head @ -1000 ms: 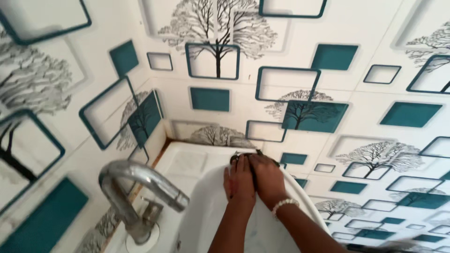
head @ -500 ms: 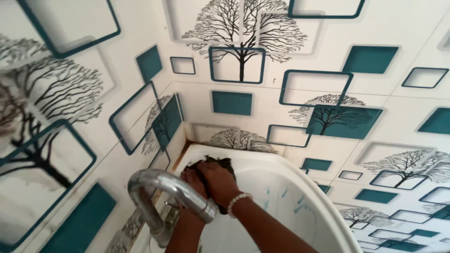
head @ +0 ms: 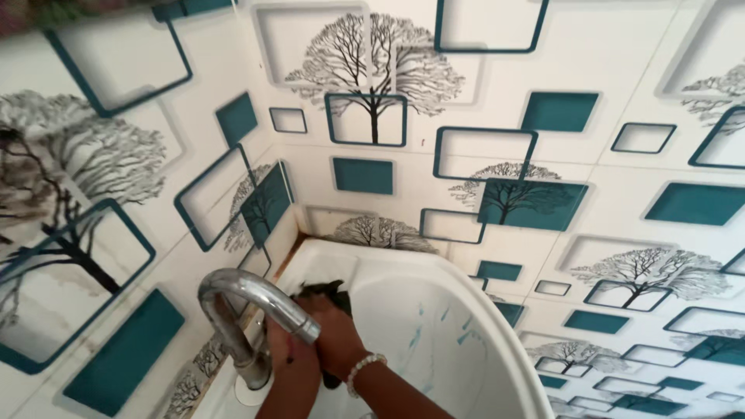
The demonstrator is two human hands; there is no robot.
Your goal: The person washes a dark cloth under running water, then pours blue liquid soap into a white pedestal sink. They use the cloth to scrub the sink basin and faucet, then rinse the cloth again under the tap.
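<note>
Up close, I am seeing this.
Surface: white washbasin (head: 458, 310), faint blue streaks running down its bowl.
Walls: tiles (head: 559, 109) showing teal squares and bare trees.
Tap: chrome faucet (head: 248, 299) arching over my hands.
Hands: left hand (head: 289, 349) and right hand (head: 335, 330) are both pressing a dark cloth (head: 324, 290) against the basin's back corner, fingers curled on it.

A smooth, glossy white ceramic finish is shown by the washbasin (head: 434, 302), streaked here and there with faint blue marks, while the curved tap (head: 248, 310) is seen to be polished metal with a bright, mirror-like sheen. A dark, crumpled cloth (head: 326, 293) of soft, matt look is pressed against the basin's rim under the left hand (head: 291, 353) and right hand (head: 337, 334), and a string of pale, pearly beads is worn as a bracelet (head: 365, 368). The wall tiles (head: 543, 155) are finished smooth and slightly glossy, printed with teal squares and black trees.
</note>
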